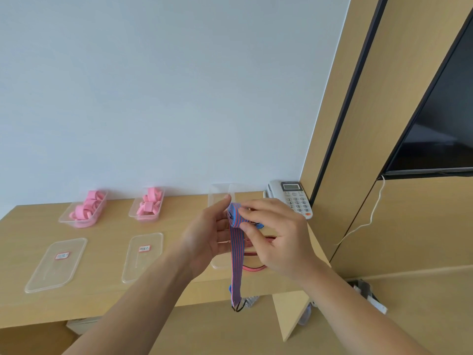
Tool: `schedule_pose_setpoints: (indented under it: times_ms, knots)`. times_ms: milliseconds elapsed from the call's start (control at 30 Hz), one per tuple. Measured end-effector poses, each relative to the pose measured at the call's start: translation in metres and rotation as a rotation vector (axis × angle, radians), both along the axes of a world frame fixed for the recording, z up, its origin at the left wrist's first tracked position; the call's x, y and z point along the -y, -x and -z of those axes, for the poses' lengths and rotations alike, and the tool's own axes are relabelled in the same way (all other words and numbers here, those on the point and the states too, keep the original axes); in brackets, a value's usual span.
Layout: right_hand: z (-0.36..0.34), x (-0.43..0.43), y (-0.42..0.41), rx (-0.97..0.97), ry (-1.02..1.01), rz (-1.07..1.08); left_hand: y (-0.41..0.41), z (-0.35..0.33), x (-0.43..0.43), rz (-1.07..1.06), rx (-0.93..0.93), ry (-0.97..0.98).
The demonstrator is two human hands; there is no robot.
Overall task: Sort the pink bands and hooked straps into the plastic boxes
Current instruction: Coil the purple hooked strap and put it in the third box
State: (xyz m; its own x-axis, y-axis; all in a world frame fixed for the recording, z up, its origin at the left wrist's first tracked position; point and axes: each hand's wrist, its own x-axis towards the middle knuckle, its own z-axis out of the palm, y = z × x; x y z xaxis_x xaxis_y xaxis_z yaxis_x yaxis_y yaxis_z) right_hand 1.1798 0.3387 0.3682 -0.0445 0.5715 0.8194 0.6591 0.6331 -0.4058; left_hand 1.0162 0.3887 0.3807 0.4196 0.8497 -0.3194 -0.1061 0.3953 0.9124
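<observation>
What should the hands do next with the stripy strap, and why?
Probably roll up more of the striped strap. The left hand and right hand hold its rolled top, but a long tail hangs past the table edge, with the hook at its end. The clear box behind the hands looks empty, and a tidy roll would likely fit it.

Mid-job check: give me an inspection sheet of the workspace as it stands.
Surface: wooden desk against a white wall.
Job's things: pink bands in the left box and middle box; third box back right; labelled left lid and middle lid in front; striped strap held up, its hook dangling; red strap lying flat.
Clutter: telephone at the back right.
Hands: left hand and right hand both pinch the striped strap.
Cables: white cable hanging right of the desk.
Surroundings: wood panels, dark screen.
</observation>
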Motion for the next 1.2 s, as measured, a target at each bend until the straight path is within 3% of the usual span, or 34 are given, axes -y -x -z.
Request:
schedule_pose_setpoints:
  times_ms: [367, 467, 667, 833, 1200]
  knots:
    - [0.018, 0.001, 0.005, 0.107, 0.042, -0.034, 0.008, 0.003, -0.008, -0.025, 0.048, -0.079]
    - [0.009, 0.001, 0.005, 0.117, 0.139, -0.072, 0.008, 0.003, -0.007, 0.020, 0.008, -0.130]
    - [-0.012, -0.008, -0.002, -0.056, 0.364, -0.019, 0.001, 0.007, 0.000, 0.084, 0.043, -0.160]
    - [-0.018, -0.018, -0.014, 0.014, 0.647, -0.064, 0.002, 0.005, -0.003, 0.083, 0.069, -0.176]
    - [-0.023, -0.024, -0.018, -0.082, 0.718, -0.106, -0.004, 0.006, 0.004, 0.078, 0.055, -0.154]
